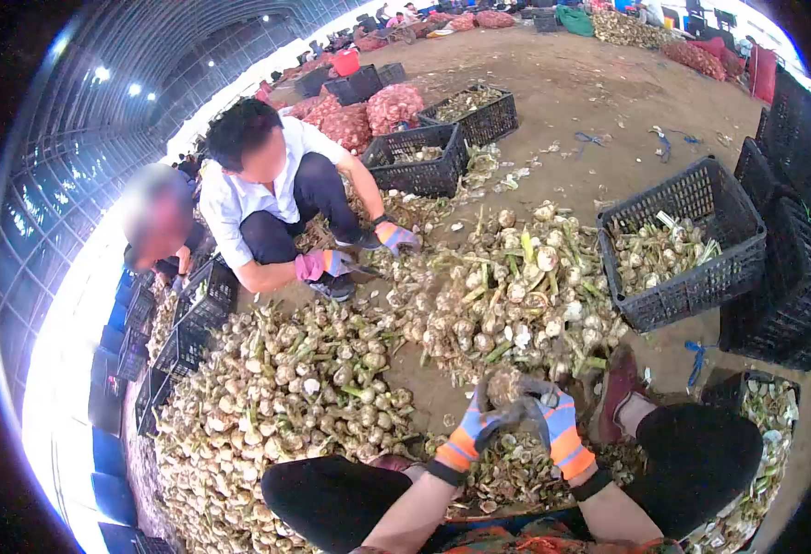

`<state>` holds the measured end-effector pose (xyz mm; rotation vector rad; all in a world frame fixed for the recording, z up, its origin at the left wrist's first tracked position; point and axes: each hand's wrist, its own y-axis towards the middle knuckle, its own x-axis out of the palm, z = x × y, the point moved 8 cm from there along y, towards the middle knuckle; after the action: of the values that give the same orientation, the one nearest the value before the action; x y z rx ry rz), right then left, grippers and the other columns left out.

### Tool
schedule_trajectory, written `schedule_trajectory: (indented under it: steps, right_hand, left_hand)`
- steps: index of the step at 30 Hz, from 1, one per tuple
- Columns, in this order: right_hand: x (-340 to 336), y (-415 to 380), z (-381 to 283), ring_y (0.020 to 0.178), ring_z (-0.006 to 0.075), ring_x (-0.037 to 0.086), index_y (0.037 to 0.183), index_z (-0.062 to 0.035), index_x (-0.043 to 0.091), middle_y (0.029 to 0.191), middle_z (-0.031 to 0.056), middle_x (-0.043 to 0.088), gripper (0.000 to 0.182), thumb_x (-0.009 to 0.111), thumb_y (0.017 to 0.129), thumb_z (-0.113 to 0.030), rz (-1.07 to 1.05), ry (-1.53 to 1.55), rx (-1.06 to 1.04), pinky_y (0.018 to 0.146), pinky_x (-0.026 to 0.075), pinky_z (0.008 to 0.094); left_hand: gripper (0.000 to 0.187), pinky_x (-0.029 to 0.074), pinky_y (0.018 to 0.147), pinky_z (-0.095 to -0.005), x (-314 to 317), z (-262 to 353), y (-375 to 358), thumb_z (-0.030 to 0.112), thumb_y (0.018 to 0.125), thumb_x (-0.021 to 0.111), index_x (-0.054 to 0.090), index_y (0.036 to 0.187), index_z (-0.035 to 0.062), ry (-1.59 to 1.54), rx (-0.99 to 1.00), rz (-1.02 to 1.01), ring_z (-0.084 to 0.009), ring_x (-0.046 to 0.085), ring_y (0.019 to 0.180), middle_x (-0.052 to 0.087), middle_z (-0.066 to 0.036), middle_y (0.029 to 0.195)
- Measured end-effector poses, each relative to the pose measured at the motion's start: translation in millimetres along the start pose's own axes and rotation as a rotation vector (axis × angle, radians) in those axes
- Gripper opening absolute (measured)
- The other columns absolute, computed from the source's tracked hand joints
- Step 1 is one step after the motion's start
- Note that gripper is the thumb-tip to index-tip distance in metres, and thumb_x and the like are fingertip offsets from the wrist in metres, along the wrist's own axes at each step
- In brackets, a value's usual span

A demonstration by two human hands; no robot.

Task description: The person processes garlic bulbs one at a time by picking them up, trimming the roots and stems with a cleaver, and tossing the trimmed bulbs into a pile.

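Between my two gloved hands, just above the ground, is a brownish garlic bulb (pixel 504 386) with what look like dirty roots. My left hand (pixel 471 429), in an orange, blue and grey glove, has its fingers closed round the bulb's left side. From the right, my right hand (pixel 558 427) meets the bulb with curled fingers; whether a small tool is in it is hidden. Loose peelings and cut bits (pixel 507 475) lie below my hands between my knees. A pile of garlic with green stems (pixel 526 295) lies in front, and a heap of trimmed bulbs (pixel 276 397) to the left.
A black crate with garlic (pixel 683 245) stands at right, beside stacked crates (pixel 793 268). A container of scraps (pixel 770 420) sits by my right knee. Opposite, a co-worker in a white shirt (pixel 267 189) squats with gloved hands. Red net sacks (pixel 394 108) and crates stand behind.
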<state>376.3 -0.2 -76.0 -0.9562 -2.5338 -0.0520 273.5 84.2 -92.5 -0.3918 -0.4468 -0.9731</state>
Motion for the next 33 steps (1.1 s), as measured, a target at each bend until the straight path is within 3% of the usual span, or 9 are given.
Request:
schedule_trajectory:
  steps: [5, 9, 10, 13, 15, 16, 19, 23, 33]
  right_hand:
    - [57, -36, -32, 0.079, 0.0095, 0.057, 0.101, 0.0015, 0.06, 0.091, 0.0042, 0.063, 0.027, 0.063, 0.077, -0.01, -0.153, 0.177, 0.165, 0.066, 0.046, 0.0209]
    - [65, -57, -16, 0.077, 0.0091, 0.054, 0.105, 0.0014, 0.058, 0.092, 0.0035, 0.062, 0.029, 0.06, 0.079, -0.01, -0.19, -0.005, 0.17, 0.067, 0.042, 0.0229]
    - [77, -62, -27, 0.085, 0.0114, 0.056, 0.108, 0.0042, 0.056, 0.098, 0.0062, 0.061, 0.031, 0.058, 0.08, -0.008, -0.262, -0.028, 0.211, 0.077, 0.044, 0.0262]
    - [81, -55, -29, 0.078, 0.0118, 0.057, 0.1, 0.0035, 0.06, 0.09, 0.0037, 0.063, 0.024, 0.058, 0.08, -0.008, -0.401, -0.227, 0.148, 0.072, 0.044, 0.0258]
    - [45, -31, 1, 0.069, 0.0116, 0.056, 0.092, -0.0007, 0.064, 0.079, 0.0038, 0.064, 0.017, 0.058, 0.078, -0.009, -0.282, -0.616, 0.068, 0.064, 0.045, 0.0278]
    - [39, -27, -15, 0.061, 0.0311, 0.058, 0.082, -0.0018, 0.061, 0.069, 0.0178, 0.06, 0.032, 0.065, 0.066, -0.029, -0.177, -0.951, -0.11, 0.058, 0.046, 0.0374]
    - [83, -58, -63, 0.069, 0.0368, 0.058, 0.083, -0.0044, 0.062, 0.071, 0.0184, 0.06, 0.035, 0.059, 0.067, -0.035, -0.342, -1.21, -0.208, 0.062, 0.048, 0.0404]
    - [109, -78, -37, 0.078, 0.0301, 0.061, 0.097, -0.0115, 0.062, 0.084, 0.0149, 0.063, 0.039, 0.058, 0.066, -0.036, -0.586, -1.481, -0.108, 0.071, 0.048, 0.0387]
    - [116, -65, -31, 0.084, 0.0305, 0.06, 0.094, -0.0078, 0.061, 0.089, 0.0149, 0.062, 0.04, 0.059, 0.066, -0.036, -0.656, -1.575, 0.013, 0.073, 0.047, 0.0399]
  left_hand:
    - [0.043, 0.04, 0.093, -0.0451, -4, 54, -47, 0.03, 0.092, 0.039, 0.038, 0.126, 0.0041, -0.165, -0.042, 0.065, -0.0272, 0.05, 0.108, 0.049, -0.014, 0.122]
    - [0.047, 0.042, 0.093, -0.0382, -21, 65, -76, 0.013, 0.081, 0.057, 0.039, 0.123, 0.0034, 0.201, 0.027, 0.085, -0.0242, 0.053, 0.105, 0.05, -0.013, 0.121]
    - [0.044, 0.043, 0.091, -0.0408, -20, 83, -86, 0.031, 0.085, 0.05, 0.041, 0.121, 0.0073, 0.879, 0.319, 0.148, -0.0258, 0.053, 0.105, 0.051, -0.012, 0.12]
    - [0.059, 0.039, 0.095, -0.037, -21, 59, -88, 0.028, 0.073, 0.068, 0.039, 0.12, 0.0075, -0.421, -0.077, 0.165, -0.0229, 0.049, 0.109, 0.049, -0.008, 0.12]
    - [0.045, 0.041, 0.093, -0.043, -31, 65, -84, 0.031, 0.084, 0.051, 0.037, 0.122, 0.0105, 0.632, 0.246, 0.086, -0.0252, 0.05, 0.108, 0.049, -0.01, 0.12]
    - [0.04, 0.041, 0.093, -0.0437, -36, 64, -85, 0.027, 0.087, 0.046, 0.038, 0.123, 0.0109, 0.116, 0.19, 0.157, -0.0261, 0.05, 0.108, 0.048, -0.01, 0.121]
    - [0.046, 0.043, 0.091, -0.0412, -56, 50, -79, 0.013, 0.081, 0.056, 0.037, 0.123, 0.0103, -0.352, 0.086, 0.197, -0.0256, 0.05, 0.108, 0.048, -0.01, 0.121]
    - [0.052, 0.045, 0.089, -0.0378, -143, -10, -65, 0.007, 0.078, 0.06, 0.036, 0.124, 0.0092, 0.185, 0.188, 0.447, -0.0241, 0.051, 0.104, 0.048, -0.009, 0.119]
    - [0.057, 0.039, 0.093, -0.0399, -72, -2, -69, 0.047, 0.081, 0.052, 0.038, 0.123, 0.01, -0.882, -0.133, 0.156, -0.0251, 0.05, 0.104, 0.048, -0.01, 0.121]
